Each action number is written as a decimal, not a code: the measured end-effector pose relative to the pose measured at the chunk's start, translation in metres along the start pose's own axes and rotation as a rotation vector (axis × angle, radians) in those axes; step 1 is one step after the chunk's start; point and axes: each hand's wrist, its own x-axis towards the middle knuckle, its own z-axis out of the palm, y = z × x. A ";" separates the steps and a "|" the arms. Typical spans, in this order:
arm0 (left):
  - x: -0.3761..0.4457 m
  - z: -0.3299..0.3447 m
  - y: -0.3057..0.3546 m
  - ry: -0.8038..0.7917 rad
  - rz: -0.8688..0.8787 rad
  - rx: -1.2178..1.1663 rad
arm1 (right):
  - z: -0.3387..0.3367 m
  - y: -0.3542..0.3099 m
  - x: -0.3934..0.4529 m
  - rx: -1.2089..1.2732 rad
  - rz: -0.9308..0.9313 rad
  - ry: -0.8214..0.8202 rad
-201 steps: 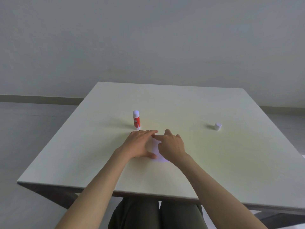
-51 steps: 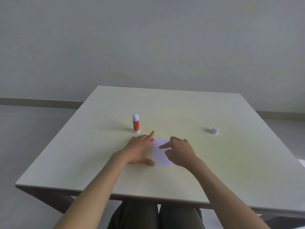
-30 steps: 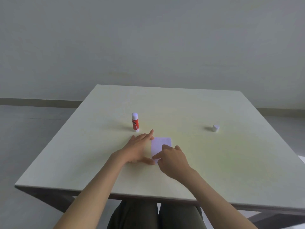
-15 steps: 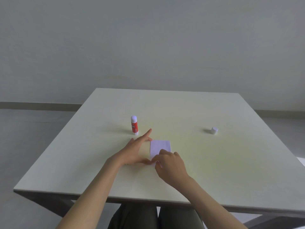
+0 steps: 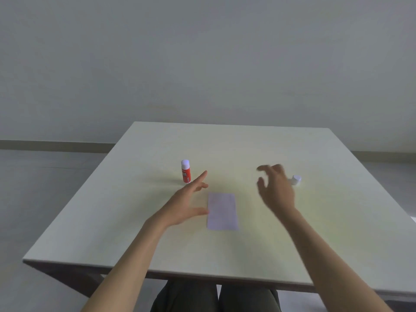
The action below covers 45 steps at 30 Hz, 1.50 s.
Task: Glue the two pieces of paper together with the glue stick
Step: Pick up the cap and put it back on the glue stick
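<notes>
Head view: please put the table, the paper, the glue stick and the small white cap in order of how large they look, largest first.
1. Table
2. Paper
3. Glue stick
4. White cap, partly hidden behind the right hand

All lie at a similar distance, so the order looks safe.

Pale cream, plain-topped square table (image 5: 225,149) with a darker grey-brown edge; small pale lilac rectangle of paper (image 5: 221,210), unpatterned; red glue stick tube (image 5: 186,173) with white top and white lettering; small white cylindrical cap (image 5: 296,179); dull grey-white wall (image 5: 202,52).
</notes>
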 end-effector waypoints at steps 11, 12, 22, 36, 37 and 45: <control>0.002 -0.025 -0.022 0.813 -0.083 -0.080 | -0.003 0.073 0.040 -0.111 0.325 -0.082; 0.006 -0.024 -0.026 0.752 -0.125 -0.092 | -0.001 0.075 0.040 -0.101 0.321 -0.079; 0.041 -0.009 -0.018 0.562 -0.263 -0.161 | 0.010 0.082 0.036 -0.032 0.282 0.015; 0.047 -0.003 -0.001 0.574 -0.075 0.030 | 0.007 0.013 0.018 0.369 0.007 0.047; 0.046 -0.004 0.004 0.553 -0.042 0.070 | 0.005 0.001 0.018 0.455 0.013 0.023; 0.039 -0.004 0.034 0.482 0.146 0.224 | -0.007 -0.063 0.006 0.659 -0.145 -0.051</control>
